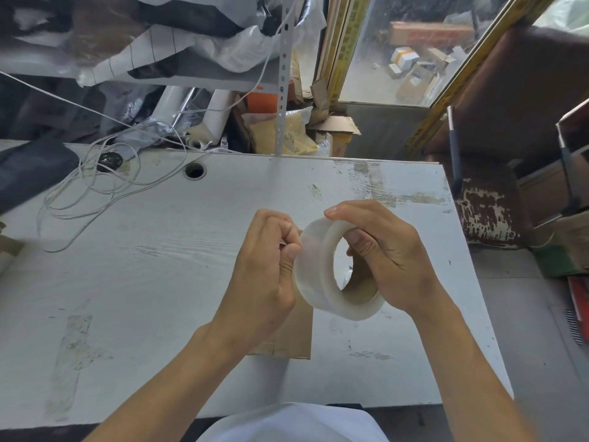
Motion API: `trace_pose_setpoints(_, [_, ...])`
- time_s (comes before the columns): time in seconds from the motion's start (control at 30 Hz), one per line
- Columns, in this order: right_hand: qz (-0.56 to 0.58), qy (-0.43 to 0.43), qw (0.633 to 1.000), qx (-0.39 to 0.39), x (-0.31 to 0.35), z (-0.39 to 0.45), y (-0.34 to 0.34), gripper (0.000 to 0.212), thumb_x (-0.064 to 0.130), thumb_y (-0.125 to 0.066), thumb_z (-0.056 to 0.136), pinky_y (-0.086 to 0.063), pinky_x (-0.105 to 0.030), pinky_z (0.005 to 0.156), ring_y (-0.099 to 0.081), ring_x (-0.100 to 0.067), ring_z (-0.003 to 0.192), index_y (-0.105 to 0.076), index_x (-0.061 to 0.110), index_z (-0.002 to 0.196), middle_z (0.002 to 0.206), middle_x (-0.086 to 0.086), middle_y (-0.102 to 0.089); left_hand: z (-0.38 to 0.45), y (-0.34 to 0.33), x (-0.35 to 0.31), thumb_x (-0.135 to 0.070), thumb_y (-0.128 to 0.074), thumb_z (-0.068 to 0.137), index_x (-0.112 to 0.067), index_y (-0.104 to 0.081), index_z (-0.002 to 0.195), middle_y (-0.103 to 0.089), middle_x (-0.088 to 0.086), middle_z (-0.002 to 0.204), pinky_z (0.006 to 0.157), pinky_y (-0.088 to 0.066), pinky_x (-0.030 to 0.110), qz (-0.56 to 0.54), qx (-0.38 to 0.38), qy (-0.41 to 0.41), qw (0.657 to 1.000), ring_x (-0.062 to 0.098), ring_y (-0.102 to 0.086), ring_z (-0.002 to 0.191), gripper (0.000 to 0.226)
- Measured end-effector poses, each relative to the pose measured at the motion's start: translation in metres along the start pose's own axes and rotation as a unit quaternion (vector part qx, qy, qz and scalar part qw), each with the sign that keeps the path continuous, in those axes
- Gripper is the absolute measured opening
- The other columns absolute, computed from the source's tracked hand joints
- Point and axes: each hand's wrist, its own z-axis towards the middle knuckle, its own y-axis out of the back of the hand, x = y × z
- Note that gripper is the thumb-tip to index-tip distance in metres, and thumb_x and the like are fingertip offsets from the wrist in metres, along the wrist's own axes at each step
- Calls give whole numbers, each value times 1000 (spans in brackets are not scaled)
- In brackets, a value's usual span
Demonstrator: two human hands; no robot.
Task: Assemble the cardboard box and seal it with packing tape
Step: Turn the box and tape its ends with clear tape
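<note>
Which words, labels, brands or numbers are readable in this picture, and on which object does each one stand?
No text can be read here.
Tape roll: clear, no print visible.
Cardboard under the hands: plain on the part that shows.
Yellow frame strips by the window: dark repeating marks, too blurred to read.
Boxes behind the glass: any print is too small and hazy.

cardboard [296,333] mostly hidden under left hand [271,269]
</note>
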Motion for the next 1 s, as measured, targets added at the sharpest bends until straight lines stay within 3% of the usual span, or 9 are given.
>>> trace_pose_setpoints(0.13, [-6,-15,1000,-2,-2,1,2,35,8,-46,102,-54,-44,64,-59,-23,105,-60,28,128,121,10,-60,0,-3,0,-7,-47,97,-14,-51,91,-53,0,94,72,-40,12,-12,8,25,1000,14,-52,84,10])
trace_pose_setpoints(0.3, [4,-41,999,-15,0,2,6,34,10,-47,103,-56,-39,63,-59,-16,101,-61,29,126,118,20,-59,1,8,2,-10,-65,92,-12,-72,106,-70,-5,98,79,-52,19,9,-40,-22,999,12,-67,90,15])
trace_pose_setpoints(0.43, [5,-50,999,-16,1,3,5,35,11,-47,103,-57,-38,64,-60,-17,101,-61,32,126,117,21,-59,0,8,0,-10,-73,87,-15,-79,98,-75,-8,92,76,-54,20,12,-72,-5,997,6,-71,87,14])
trace_pose_setpoints(0.67, [61,-96,993,-23,5,6,4,32,14,-49,102,-55,-29,63,-60,-12,89,-66,35,119,110,17,-62,10,14,0,-14,-72,85,-18,-73,89,-72,-10,84,69,-60,28,-47,-45,5,998,12,-71,77,5])
trace_pose_setpoints(0.83, [102,-116,987,-53,5,5,-2,31,16,-51,101,-53,-32,64,-59,-16,81,-67,37,117,111,8,-66,6,6,-7,-8,-71,86,-22,-71,88,-71,-12,81,68,-53,15,-74,-79,43,993,11,-69,77,13])
trace_pose_setpoints(1.0, [127,-117,982,-81,8,6,-7,31,20,-51,99,-54,-31,63,-61,-14,83,-68,40,117,111,11,-67,5,0,-13,-9,-69,91,-27,-68,87,-70,-12,84,69,-50,13,-98,-101,82,987,10,-66,80,18])
